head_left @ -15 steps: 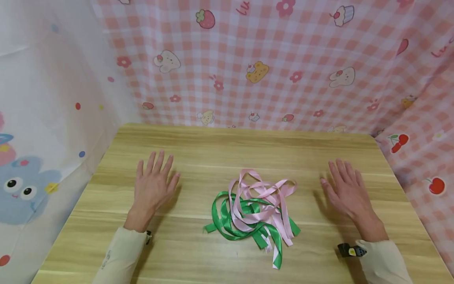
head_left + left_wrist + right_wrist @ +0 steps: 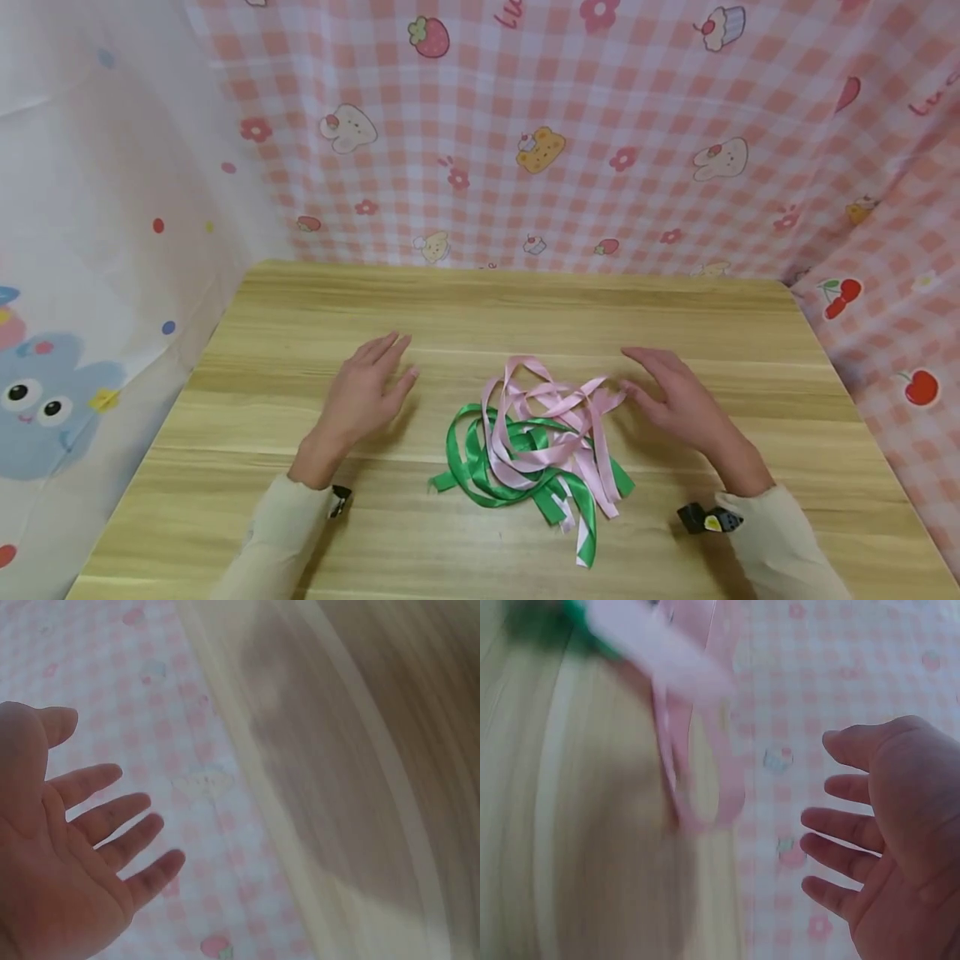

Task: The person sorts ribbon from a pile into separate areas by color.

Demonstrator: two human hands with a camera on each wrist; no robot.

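A loose tangle of satin ribbon lies on the wooden table, a pink ribbon (image 2: 545, 457) looped over a green ribbon (image 2: 480, 492). To the left of the pile my left hand (image 2: 362, 398) hovers with fingers spread and nothing in it; the left wrist view shows its bare palm (image 2: 64, 877). My right hand (image 2: 678, 406) is on the other side, its thumb and fingertips right by the pink loops at the pile's right edge. In the right wrist view its palm (image 2: 907, 877) faces the pink ribbon (image 2: 735, 799), fingers apart and holding nothing.
The pile rests near the middle of the wooden table (image 2: 420, 308). A pink checked curtain (image 2: 480, 125) hangs behind the far edge and along the right side, and a white printed cloth (image 2: 90, 208) hangs on the left. Each wrist carries a small dark strap piece.
Both hands have come inward from the table's sides toward the ribbons and turned from palm-down to palms facing each other. The ribbon pile has not moved.
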